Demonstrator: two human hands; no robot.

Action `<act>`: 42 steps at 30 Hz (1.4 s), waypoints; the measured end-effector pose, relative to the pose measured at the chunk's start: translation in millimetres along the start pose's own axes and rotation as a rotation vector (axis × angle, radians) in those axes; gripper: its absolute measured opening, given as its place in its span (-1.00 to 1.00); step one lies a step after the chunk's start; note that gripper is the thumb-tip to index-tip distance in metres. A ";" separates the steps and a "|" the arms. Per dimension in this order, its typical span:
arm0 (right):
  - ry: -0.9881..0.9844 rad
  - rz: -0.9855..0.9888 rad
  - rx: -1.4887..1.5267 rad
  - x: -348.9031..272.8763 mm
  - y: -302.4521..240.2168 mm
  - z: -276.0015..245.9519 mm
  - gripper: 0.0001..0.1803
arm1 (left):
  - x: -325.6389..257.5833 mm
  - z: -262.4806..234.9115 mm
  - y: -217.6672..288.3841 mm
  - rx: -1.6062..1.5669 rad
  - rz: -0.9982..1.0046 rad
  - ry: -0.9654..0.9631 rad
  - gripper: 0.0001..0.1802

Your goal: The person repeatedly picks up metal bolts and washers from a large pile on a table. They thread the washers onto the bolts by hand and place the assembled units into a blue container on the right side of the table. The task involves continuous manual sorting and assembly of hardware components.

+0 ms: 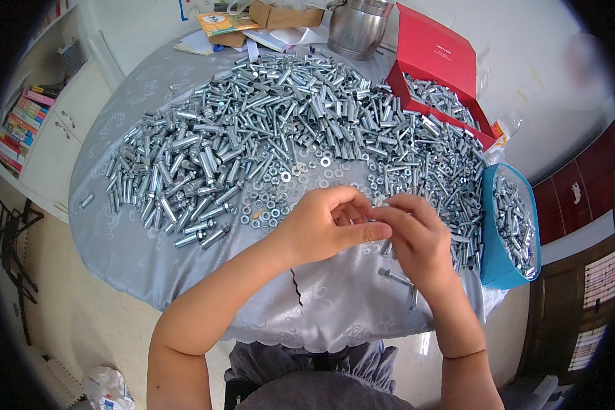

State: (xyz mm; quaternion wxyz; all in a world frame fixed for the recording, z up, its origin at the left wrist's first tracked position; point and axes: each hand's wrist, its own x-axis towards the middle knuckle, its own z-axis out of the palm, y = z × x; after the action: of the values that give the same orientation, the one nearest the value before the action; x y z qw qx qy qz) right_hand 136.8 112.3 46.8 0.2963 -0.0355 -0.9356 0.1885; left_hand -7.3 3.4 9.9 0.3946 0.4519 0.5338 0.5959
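While both hands' grips pinch a small bolt [378,217], a red box [436,58] and blue box [500,266] flank right.

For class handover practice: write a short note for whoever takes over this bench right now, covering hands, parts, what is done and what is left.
Left hand and right hand meet over the table edge, pinching one small metal part between the fingertips.
Loose bolts and sleeves cover the grey tablecloth; washers and nuts lie nearer.
Done: red box and blue box hold parts.
Left: the large heap.
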 end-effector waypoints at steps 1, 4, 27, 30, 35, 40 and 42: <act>0.004 -0.010 0.009 -1.0 0.2 2.2 -0.70 | 0.1 0.1 -0.1 0.006 -0.007 0.001 -0.67; 0.048 -0.026 0.033 -3.2 4.4 9.0 -0.71 | 1.0 -0.1 -3.1 -0.068 -0.007 0.018 -0.65; 0.389 0.278 1.030 -17.6 40.5 15.6 -0.91 | 8.4 -2.1 -3.9 -0.366 -0.154 0.119 -0.76; 0.415 0.276 1.015 -17.6 41.9 13.0 -0.92 | 8.2 -2.1 -4.8 -0.387 -0.154 0.136 -0.75; 0.410 0.289 1.012 -18.1 44.1 11.8 -0.93 | 8.8 -2.7 -4.1 -0.383 -0.106 0.129 -0.73; 0.385 0.296 1.051 -18.5 41.5 13.9 -0.93 | 8.2 -0.3 -7.9 -0.366 -0.102 0.109 -0.71; 0.368 0.291 1.072 -18.7 43.1 16.4 -0.92 | 8.3 1.1 -8.3 -0.355 -0.101 0.114 -0.70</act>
State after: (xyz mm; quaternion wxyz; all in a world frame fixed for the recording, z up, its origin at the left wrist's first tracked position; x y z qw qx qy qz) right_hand 140.8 143.4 8.3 0.4015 -0.0410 -0.6284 0.6650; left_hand -8.7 12.6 2.7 0.4666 0.3132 0.4640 0.6848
